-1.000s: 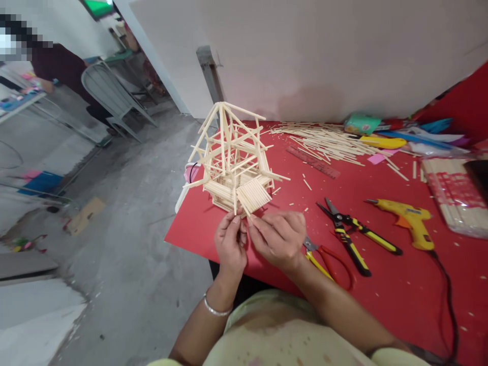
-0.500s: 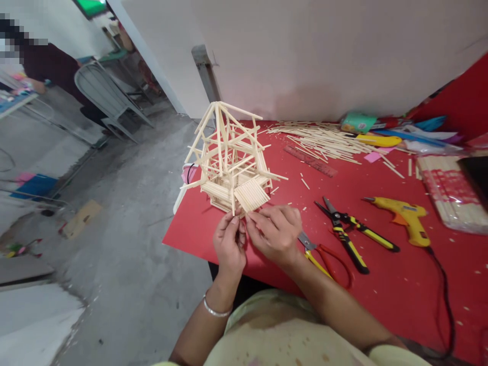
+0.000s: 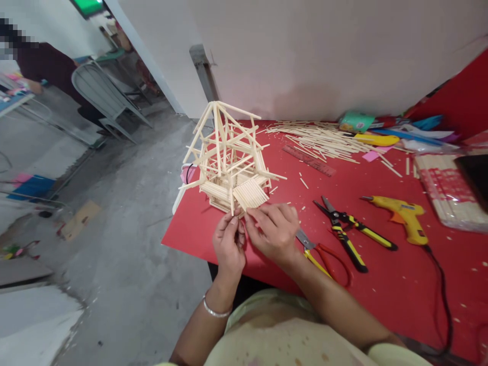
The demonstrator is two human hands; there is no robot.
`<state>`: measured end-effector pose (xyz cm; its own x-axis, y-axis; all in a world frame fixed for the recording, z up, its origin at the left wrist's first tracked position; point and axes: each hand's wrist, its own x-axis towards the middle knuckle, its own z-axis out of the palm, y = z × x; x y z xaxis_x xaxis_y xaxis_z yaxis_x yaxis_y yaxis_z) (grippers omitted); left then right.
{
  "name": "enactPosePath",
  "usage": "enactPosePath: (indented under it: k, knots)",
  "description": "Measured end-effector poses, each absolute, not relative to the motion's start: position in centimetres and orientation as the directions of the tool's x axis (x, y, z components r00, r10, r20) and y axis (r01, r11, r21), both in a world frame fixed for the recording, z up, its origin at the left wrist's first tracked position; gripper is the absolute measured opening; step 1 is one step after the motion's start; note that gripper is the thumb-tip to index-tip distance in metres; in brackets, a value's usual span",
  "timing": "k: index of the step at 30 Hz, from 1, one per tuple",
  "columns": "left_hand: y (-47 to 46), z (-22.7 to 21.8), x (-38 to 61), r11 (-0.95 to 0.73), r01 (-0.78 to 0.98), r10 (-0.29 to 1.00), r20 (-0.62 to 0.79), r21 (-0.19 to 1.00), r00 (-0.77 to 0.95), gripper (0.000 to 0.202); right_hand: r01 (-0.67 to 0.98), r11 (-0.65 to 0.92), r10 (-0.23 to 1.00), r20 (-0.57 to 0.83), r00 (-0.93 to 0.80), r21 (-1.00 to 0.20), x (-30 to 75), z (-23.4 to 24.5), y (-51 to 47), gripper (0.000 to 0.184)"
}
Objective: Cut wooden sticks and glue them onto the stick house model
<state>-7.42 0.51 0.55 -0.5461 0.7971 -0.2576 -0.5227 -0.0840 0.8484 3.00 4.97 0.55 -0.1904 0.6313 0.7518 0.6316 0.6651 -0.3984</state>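
Observation:
A small house frame of pale wooden sticks (image 3: 229,162) stands near the left corner of the red table (image 3: 381,284). My left hand (image 3: 229,243) pinches the foot of a front post of the frame. My right hand (image 3: 275,231) is closed beside it, its fingertips at the lower edge of the slatted panel on the frame's front. Both hands meet at the frame's near corner. What lies between the right fingertips is hidden.
To the right lie red-handled pliers (image 3: 322,254), black-and-yellow snips (image 3: 348,234) and a yellow glue gun (image 3: 402,216) with a black cord. Loose sticks (image 3: 324,140), a ruler (image 3: 308,160) and packed sticks (image 3: 446,193) sit farther back. A person and a grey chair (image 3: 101,96) are at far left.
The view has drifted slightly; both hands stay at the frame's near corner with barely any movement.

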Motion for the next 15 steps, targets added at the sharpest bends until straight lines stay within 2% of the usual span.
enactPosePath:
  k: [15]
  knots:
    - [0.46, 0.64, -7.44, -0.089, -0.526, 0.797, -0.256, 0.846, -0.547, 0.024, 0.641, 0.661, 0.631, 0.752, -0.192, -0.39, 3.22, 0.38, 5.16, 0.02]
